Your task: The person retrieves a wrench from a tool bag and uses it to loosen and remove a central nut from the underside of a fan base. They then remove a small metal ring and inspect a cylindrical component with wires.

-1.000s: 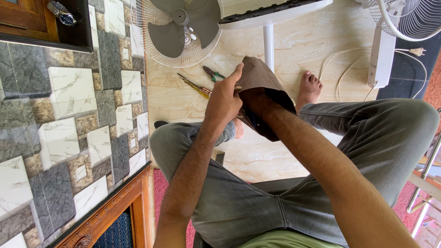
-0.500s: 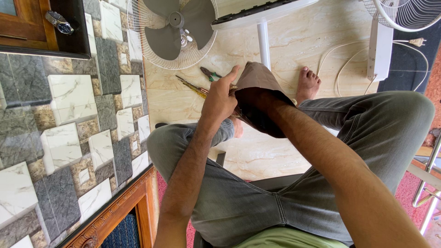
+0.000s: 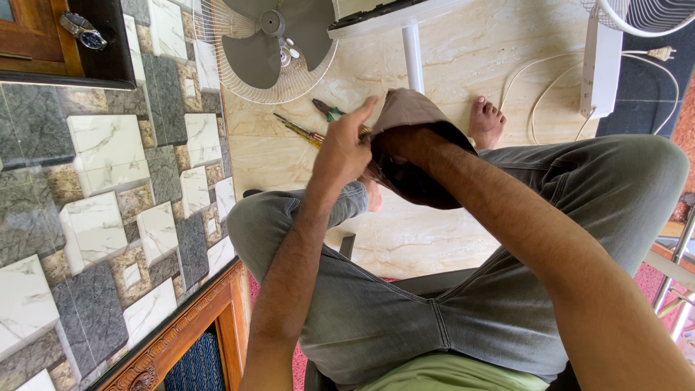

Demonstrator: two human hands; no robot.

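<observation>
We see the left hand holding the rim of a brown pouch above the knees, its fingers closed on the cloth. The right hand is inside the pouch and hidden, so we cannot tell its fingers. Beyond the pouch, pliers and a screwdriver lie on the floor, near a fan guard.

two fans, one pouch, one wristwatch, one screwdriver.
</observation>
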